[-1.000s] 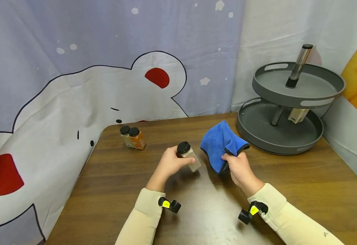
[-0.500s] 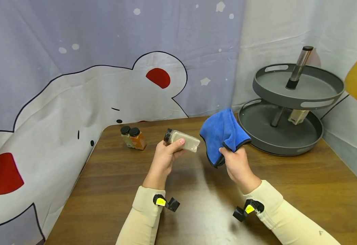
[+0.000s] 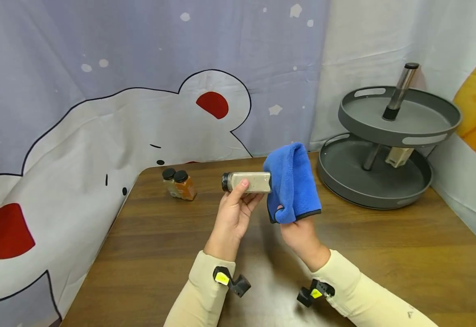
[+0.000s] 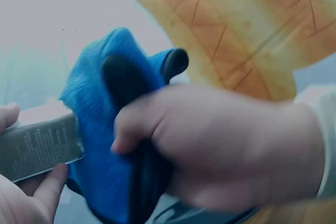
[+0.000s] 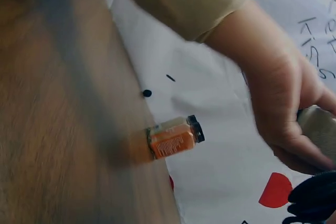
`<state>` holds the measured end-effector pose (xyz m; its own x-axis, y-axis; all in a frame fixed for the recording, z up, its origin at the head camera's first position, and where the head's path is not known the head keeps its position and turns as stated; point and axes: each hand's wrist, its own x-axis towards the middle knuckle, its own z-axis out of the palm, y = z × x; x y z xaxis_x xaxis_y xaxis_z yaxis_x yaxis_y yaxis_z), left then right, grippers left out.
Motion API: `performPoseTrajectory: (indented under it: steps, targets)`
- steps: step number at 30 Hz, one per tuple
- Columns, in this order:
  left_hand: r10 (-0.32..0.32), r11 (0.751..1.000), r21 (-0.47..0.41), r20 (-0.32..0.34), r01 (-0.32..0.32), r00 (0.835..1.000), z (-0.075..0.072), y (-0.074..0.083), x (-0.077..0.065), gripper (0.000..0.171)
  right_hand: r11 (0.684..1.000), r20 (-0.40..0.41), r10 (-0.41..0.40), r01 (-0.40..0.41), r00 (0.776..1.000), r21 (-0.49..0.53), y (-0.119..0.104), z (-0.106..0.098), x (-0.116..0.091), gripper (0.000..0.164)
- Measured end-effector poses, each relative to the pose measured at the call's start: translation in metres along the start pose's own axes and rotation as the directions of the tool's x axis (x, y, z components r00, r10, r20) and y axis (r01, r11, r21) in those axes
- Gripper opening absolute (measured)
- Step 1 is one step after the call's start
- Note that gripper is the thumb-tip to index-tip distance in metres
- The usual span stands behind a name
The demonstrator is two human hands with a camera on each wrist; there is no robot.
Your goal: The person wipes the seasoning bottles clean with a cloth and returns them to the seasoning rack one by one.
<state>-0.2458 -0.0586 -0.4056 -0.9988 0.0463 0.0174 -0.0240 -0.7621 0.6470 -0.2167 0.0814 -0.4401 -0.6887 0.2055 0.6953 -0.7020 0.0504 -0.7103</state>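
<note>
A spice jar with a black lid and pale contents lies sideways in my left hand, thumb on its near face and fingers beneath. Its base end meets a blue cloth with black edging. My right hand grips that cloth from below, partly covered by it. In the left wrist view, the jar's printed label faces the camera and the cloth hangs right against the jar's end. Both hands are raised over the wooden table.
Two more jars with black lids, one pale and one orange, stand together at the back left. A grey two-tier round tray stands at the back right, with a beige item on its lower tier. A printed curtain hangs behind the table.
The left hand has lifted the spice jar from near the table and turned it from tilted to level. My right hand has moved left, bringing the cloth against the jar's base.
</note>
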Motion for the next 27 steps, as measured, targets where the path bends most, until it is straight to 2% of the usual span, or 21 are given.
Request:
performPoseTrajectory:
  steps: [4, 7, 12, 14, 15, 17, 18, 20, 22, 23, 25, 27]
  targets:
    - [0.009, 0.999, -0.032, -0.016, -0.01, 1.0, 0.009, -0.003, -0.005, 0.022, 0.987, 0.064, -0.156, 0.157, 0.986, -0.024, 0.003, 0.001, -0.003, 0.055]
    - [0.038, 0.999, -0.006, -0.035, -0.038, 0.999, 0.012, -0.006, -0.007, 0.022, 0.981, 0.063, -0.19, 0.192, 0.98, -0.017, 0.005, 0.004, -0.004, 0.056]
    - [0.14, 0.985, 0.104, -0.052, -0.134, 0.989, 0.01, -0.013, -0.006, 0.028, 0.99, -0.021, -0.132, 0.133, 0.991, 0.051, 0.008, 0.009, -0.005, 0.035]
    - [0.194, 0.967, 0.177, -0.038, -0.184, 0.98, 0.009, -0.015, -0.006, 0.034, 0.994, -0.064, -0.09, 0.094, 0.994, 0.05, 0.009, 0.01, -0.005, 0.029]
    - [0.226, 0.949, 0.229, -0.024, -0.215, 0.974, 0.008, -0.015, -0.006, 0.036, 0.997, -0.078, -0.067, 0.07, 0.995, 0.035, 0.01, 0.009, -0.005, 0.026]
    - [0.29, 0.897, 0.342, 0.019, -0.279, 0.957, 0.005, -0.015, -0.006, 0.042, 1.0, -0.093, -0.008, 0.01, 0.996, 0.02, 0.009, 0.007, -0.003, 0.025]
    - [0.323, 0.86, 0.403, 0.05, -0.315, 0.945, 0.004, -0.014, -0.005, 0.045, 0.998, -0.091, 0.041, -0.037, 0.995, 0.046, 0.007, 0.006, -0.002, 0.027]
    - [0.376, 0.768, 0.514, 0.123, -0.383, 0.918, 0.0, -0.013, -0.004, 0.05, 0.983, -0.085, 0.162, -0.153, 0.983, 0.103, 0.004, 0.004, 0.001, 0.032]
    - [0.403, 0.677, 0.591, 0.202, -0.439, 0.893, -0.005, -0.012, -0.003, 0.054, 0.935, -0.083, 0.31, -0.288, 0.947, 0.206, 0.0, 0.003, 0.005, 0.039]
    - [0.411, 0.631, 0.62, 0.244, -0.467, 0.879, -0.007, -0.011, -0.002, 0.055, 0.899, -0.083, 0.386, -0.355, 0.919, 0.257, -0.001, 0.002, 0.007, 0.041]
    - [0.411, 0.564, 0.648, 0.317, -0.512, 0.855, -0.01, -0.01, 0.0, 0.055, 0.831, -0.078, 0.5, -0.452, 0.863, 0.325, -0.005, 0.0, 0.012, 0.045]
    - [0.412, 0.497, 0.656, 0.398, -0.568, 0.82, -0.013, -0.008, 0.003, 0.056, 0.782, -0.062, 0.571, -0.52, 0.818, 0.343, -0.007, -0.002, 0.017, 0.043]
